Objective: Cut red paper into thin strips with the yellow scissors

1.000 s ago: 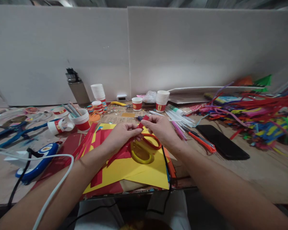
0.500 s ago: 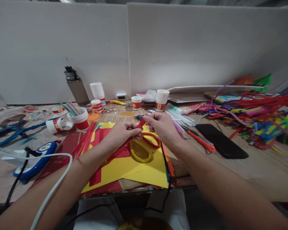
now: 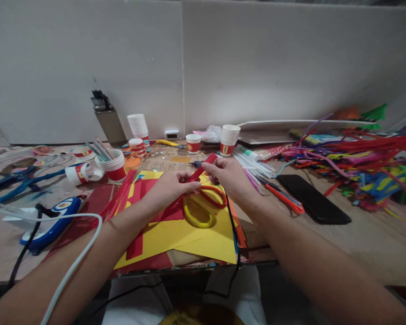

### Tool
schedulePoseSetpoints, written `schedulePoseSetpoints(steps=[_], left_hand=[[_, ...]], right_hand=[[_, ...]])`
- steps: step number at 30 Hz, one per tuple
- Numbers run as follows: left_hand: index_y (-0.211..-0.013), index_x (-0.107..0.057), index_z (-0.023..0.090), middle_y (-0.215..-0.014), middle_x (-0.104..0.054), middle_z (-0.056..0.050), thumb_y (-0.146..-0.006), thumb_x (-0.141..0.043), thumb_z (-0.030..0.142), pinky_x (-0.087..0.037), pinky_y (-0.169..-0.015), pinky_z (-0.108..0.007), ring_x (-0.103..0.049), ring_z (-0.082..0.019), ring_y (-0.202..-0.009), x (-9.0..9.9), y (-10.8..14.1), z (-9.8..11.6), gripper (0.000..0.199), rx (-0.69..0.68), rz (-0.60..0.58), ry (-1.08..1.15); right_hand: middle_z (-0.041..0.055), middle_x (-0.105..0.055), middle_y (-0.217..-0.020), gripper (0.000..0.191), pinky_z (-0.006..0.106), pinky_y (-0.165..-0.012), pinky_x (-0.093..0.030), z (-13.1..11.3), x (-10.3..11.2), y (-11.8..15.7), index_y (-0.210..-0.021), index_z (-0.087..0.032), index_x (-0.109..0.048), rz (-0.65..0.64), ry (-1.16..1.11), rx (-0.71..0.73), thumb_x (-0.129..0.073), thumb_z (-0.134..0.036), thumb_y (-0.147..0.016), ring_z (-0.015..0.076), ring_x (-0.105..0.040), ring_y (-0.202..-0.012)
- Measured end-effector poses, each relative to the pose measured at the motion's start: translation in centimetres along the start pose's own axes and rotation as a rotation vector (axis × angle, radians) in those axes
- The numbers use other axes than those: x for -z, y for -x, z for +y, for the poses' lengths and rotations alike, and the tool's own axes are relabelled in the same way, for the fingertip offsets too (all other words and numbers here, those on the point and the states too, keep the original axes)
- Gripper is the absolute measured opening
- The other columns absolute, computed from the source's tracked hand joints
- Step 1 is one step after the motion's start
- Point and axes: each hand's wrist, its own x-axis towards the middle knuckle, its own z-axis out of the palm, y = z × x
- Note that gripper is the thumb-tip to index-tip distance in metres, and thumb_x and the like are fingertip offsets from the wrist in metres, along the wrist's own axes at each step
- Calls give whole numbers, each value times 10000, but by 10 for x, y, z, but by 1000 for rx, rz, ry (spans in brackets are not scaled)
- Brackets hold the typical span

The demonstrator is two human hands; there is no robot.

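1. The red paper strip (image 3: 205, 167) bridges the narrow gap between the left hand (image 3: 176, 182) and right hand (image 3: 228, 174), blocking passage there.
2. Just nearer the body, the scissors handles (image 3: 199, 222) obstruct; the yellow paper sheets (image 3: 203, 250) give flat room below them.
3. Rightward, the utility knife (image 3: 286, 198) and smartphone (image 3: 313, 198) lie low, passable from above; open tabletop (image 3: 375, 246) borders the pipe-cleaner pile (image 3: 358, 158).
4. Ahead, a single paper cup (image 3: 193, 145) and a cup stack (image 3: 229, 141) stand upright, a gap between.
5. Leftward, a white cable (image 3: 69, 273) crosses over the left forearm (image 3: 117, 228).
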Motion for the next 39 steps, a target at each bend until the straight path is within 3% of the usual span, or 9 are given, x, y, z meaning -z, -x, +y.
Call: schedulePoseSetpoints(steps=[9, 16, 22, 28, 39], left_hand=[[-745, -664, 133, -716, -682, -55, -750, -628, 370, -406, -622, -253, -567, -128, -642, -2, 2, 6, 239, -33, 64, -88], [-775, -689, 149, -729, -700, -50, -735, -643, 371, -445, -705, -275, -605, -146, -688, 4, -2, 3, 231, -19, -45, -75], [-769, -674, 143, -746, -703, -61, -693, -692, 361, -463, -754, -293, -630, -154, -722, 6, -4, 0, 231, 16, -68, 31], [-903, -685, 158, -845, -713, -58, -682, -702, 346, -472, -745, -296, -645, -177, -787, 4, -1, 9, 290, -9, 23, -40], [-742, -679, 152, -719, -686, -40, -687, -692, 308, -457, -712, -279, -610, -137, -679, 4, -4, 2, 166, -37, 51, 33]], right_hand=[[-7, -561, -559, 328, 246, -493, -387, 0, 0, 0, -659, -148, -591, 76, 6, 42, -635, -461, -747, 101, -496, -495], [-12, -547, -554, 298, 240, -480, -373, -4, -1, 1, -636, -154, -576, 69, 1, 18, -645, -425, -737, 96, -482, -489], [-29, -504, -520, 303, 230, -467, -350, -4, -3, 2, -597, -162, -525, 46, -31, 1, -646, -403, -735, 85, -454, -479], [-20, -527, -551, 307, 240, -488, -349, -6, -3, 4, -612, -160, -541, 69, 55, 55, -618, -416, -765, 93, -467, -502], [-24, -511, -542, 317, 238, -478, -332, -8, -5, 6, -585, -166, -512, 63, 49, 73, -616, -402, -769, 87, -444, -496]])
